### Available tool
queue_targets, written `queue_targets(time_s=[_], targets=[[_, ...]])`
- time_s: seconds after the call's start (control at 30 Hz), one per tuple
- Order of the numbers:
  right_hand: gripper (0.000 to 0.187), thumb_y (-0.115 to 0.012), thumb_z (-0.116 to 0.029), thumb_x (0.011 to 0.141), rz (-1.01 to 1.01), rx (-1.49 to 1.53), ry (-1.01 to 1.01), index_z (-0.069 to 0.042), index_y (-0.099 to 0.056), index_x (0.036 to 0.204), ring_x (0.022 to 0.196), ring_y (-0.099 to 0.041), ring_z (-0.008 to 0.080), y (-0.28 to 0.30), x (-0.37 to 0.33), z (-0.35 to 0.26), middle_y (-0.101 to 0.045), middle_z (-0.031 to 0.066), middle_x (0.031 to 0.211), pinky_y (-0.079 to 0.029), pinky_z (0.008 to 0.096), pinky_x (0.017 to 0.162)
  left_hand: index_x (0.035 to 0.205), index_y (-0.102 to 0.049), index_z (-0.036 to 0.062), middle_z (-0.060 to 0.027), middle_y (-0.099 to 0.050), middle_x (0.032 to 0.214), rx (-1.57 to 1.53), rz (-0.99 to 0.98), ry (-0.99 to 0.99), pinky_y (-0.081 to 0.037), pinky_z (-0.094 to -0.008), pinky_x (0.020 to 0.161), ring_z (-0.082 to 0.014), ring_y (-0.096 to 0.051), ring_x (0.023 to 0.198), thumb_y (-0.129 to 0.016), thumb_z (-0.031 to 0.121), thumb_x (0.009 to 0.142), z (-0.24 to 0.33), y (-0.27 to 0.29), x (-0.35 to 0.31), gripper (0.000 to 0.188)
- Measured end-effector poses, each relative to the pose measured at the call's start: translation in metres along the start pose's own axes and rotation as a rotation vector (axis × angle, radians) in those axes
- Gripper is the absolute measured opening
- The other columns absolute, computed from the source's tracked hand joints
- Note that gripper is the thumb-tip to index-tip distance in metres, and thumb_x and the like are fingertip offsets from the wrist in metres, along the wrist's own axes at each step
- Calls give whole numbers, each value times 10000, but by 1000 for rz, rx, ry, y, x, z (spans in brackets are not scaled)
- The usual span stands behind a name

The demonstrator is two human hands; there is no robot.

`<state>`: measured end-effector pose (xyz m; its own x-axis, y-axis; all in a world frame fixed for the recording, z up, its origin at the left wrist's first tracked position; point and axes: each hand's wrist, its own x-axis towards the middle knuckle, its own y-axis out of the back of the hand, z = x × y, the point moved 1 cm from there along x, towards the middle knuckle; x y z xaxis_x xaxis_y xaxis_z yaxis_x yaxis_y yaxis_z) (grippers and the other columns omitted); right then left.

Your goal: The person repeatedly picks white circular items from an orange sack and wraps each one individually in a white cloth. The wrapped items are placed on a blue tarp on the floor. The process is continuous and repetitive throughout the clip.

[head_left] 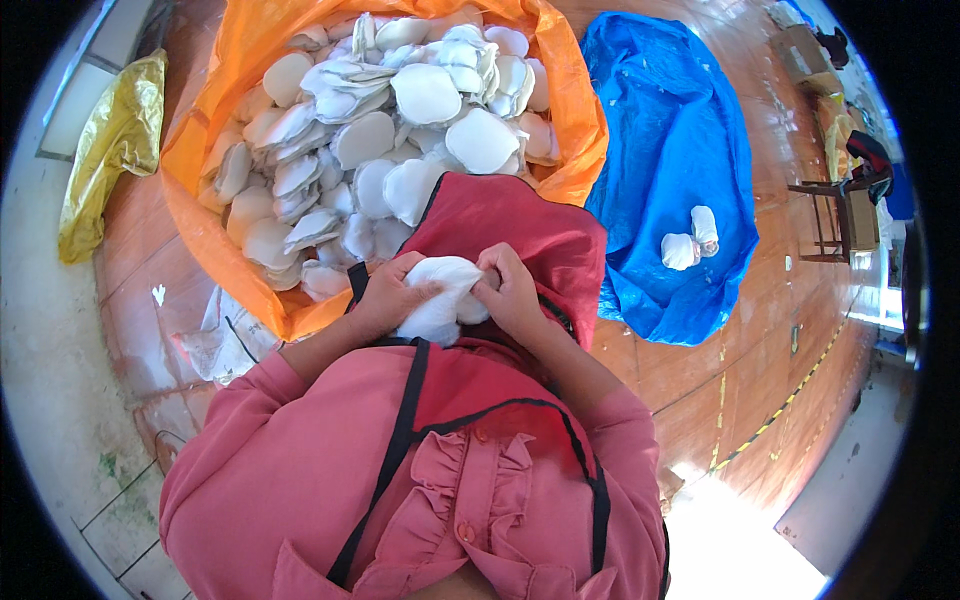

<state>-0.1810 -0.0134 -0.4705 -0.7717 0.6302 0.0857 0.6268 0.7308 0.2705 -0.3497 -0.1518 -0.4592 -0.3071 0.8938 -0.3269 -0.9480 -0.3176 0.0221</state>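
Observation:
Over my red apron (520, 215), both hands hold a soft white rounded pad (437, 290). My left hand (385, 298) grips its left side, with the thumb lying on top. At the pad's upper right edge, the fingers of my right hand (512, 290) pinch the white material. Part of the pad folds over or overlaps another white layer below my right fingers; I cannot tell which. Just beyond my hands an orange sack (580, 150) lies wide open, heaped with many flat white rounded pads (427, 94).
A blue plastic sack (650, 130) is spread on the tiled floor (690, 390) to the right, with a few small white bundles (680, 251) on it. A yellow sack (115, 150) lies at the far left. A wooden chair (835, 215) and cardboard boxes (800, 52) stand far right.

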Motion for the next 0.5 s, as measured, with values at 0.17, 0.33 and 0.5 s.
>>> queue_targets(time_s=[0.17, 0.33, 0.5], targets=[[271, -710, 3, 752, 142, 11, 118, -62, -485, 888, 832, -539, 230, -17, 24, 4, -520, 88, 909, -452, 310, 756, 1102, -614, 37, -113, -664, 989, 336, 79, -99, -496, -345, 822, -213, -632, 907, -773, 279, 837, 18, -1, -6, 393], [295, -718, 23, 751, 100, 39, 239, -68, -504, 932, 849, -545, 198, -11, 31, -1, -530, 78, 937, -460, 297, 759, 1168, -604, 38, -132, -669, 1014, 449, -46, 51, -496, -362, 843, -247, -642, 934, -769, 314, 832, 42, 18, 18, 465], [269, -691, -54, 829, -104, 165, -85, -51, -546, 1055, 915, -552, 148, 7, 28, -17, -564, 41, 1003, -466, 290, 820, 1111, -648, 42, -66, -697, 976, 229, -115, 38, -509, -310, 786, -141, -646, 874, -728, 216, 876, 37, 11, 22, 303]])
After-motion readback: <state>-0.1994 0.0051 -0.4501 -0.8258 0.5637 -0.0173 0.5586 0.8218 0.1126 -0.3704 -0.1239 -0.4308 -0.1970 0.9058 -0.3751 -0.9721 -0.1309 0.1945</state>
